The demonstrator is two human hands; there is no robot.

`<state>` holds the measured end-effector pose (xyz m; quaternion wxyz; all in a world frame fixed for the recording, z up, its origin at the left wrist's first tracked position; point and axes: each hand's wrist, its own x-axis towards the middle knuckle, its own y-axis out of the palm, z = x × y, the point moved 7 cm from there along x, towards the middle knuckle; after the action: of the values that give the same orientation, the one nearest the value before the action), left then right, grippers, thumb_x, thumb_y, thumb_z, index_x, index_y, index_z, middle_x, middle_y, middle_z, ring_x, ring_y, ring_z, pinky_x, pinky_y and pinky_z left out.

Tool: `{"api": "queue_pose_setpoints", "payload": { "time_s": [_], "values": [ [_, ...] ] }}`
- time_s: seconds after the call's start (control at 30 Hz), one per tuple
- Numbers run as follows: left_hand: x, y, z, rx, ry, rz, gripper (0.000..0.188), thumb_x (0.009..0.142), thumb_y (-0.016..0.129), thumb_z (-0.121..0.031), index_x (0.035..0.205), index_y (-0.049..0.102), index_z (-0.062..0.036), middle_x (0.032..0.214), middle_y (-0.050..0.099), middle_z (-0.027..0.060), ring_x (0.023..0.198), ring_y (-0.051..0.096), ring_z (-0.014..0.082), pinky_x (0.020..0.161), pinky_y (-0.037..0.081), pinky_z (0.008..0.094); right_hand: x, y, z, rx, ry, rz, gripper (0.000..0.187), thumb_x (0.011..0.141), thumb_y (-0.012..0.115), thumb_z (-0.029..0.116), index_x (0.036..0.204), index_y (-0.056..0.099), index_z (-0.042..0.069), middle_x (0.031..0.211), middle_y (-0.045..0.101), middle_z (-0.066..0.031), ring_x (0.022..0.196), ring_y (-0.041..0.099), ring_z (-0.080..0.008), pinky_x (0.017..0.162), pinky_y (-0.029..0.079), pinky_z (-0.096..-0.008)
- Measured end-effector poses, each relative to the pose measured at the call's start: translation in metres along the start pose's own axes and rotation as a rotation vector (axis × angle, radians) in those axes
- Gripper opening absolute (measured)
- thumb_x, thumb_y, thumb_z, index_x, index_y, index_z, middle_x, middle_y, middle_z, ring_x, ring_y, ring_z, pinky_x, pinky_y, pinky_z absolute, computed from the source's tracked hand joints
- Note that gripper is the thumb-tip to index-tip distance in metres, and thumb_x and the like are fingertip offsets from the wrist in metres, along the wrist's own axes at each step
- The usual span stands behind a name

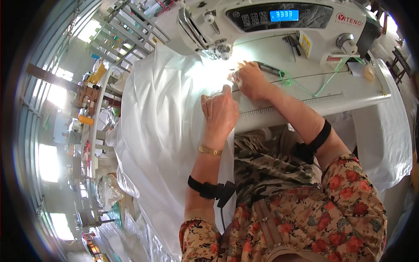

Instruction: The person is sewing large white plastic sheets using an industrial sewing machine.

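A large sheet of white fabric (152, 100) lies under the head of a white sewing machine (200, 22) and hangs in folds over the table's front edge. At the fabric's right edge, my left hand (219, 109) is closed with its fingers curled on the cloth. Just beyond it, my right hand (252, 81) bends over the same edge close to the needle area, thumb and fingers pinched together on the cloth. The lamp's glare washes out the fingertips and the presser foot.
Black-handled snips (269, 68) lie right of my right hand, beside loose green thread (301, 85). A ruler scale (292, 105) runs along the table's front. Farther right are another dark tool (292, 45) and a thread winder (346, 41). Cluttered shelves (94, 126) stand at left.
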<state>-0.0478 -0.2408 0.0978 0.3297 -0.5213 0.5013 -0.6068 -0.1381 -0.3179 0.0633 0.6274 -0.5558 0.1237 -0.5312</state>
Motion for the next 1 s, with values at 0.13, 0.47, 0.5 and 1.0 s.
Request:
{"api": "queue_pose_setpoints", "payload": {
  "time_s": [0.13,0.47,0.5,1.0],
  "values": [
    [-0.025,-0.002,-0.004,-0.106,-0.092,0.05,0.02,0.077,0.06,-0.008,0.097,0.06,-0.0047,0.068,0.062,0.014,0.071,0.06,0.0298,0.085,0.039,0.0401,0.001,0.002,-0.004,0.123,-0.003,-0.008,0.033,0.075,0.055,0.004,0.098,0.074,0.017,0.101,0.064,-0.0132,0.109,0.055,-0.0306,0.099,0.034,-0.0454],
    [-0.029,0.007,-0.004,-0.025,-0.118,-0.132,0.013,0.077,0.058,-0.002,0.087,0.064,-0.0062,0.059,0.06,0.0118,0.058,0.058,0.0289,0.078,0.04,0.0364,0.002,0.005,-0.009,0.176,0.061,0.098,0.021,0.079,0.058,0.006,0.092,0.072,0.014,0.097,0.068,-0.0121,0.11,0.057,-0.0319,0.102,0.033,-0.0468],
    [-0.027,0.008,-0.004,-0.032,-0.113,-0.132,0.013,0.077,0.058,-0.002,0.087,0.064,-0.0062,0.059,0.06,0.0118,0.058,0.058,0.0289,0.078,0.04,0.0364,0.002,0.004,-0.007,0.176,0.044,0.084,0.021,0.079,0.058,0.006,0.092,0.072,0.014,0.097,0.068,-0.0121,0.11,0.057,-0.0319,0.102,0.033,-0.0468],
    [0.002,0.014,-0.002,-0.008,0.106,-0.128,0.008,0.078,0.057,-0.001,0.074,0.064,-0.0004,0.058,0.059,0.0188,0.059,0.06,0.0338,0.077,0.047,0.0428,-0.014,0.004,0.008,-0.044,-0.079,0.078,0.02,0.081,0.053,0.011,0.091,0.068,0.002,0.106,0.064,-0.0187,0.116,0.054,-0.0347,0.103,0.033,-0.0515]
  ]
}}
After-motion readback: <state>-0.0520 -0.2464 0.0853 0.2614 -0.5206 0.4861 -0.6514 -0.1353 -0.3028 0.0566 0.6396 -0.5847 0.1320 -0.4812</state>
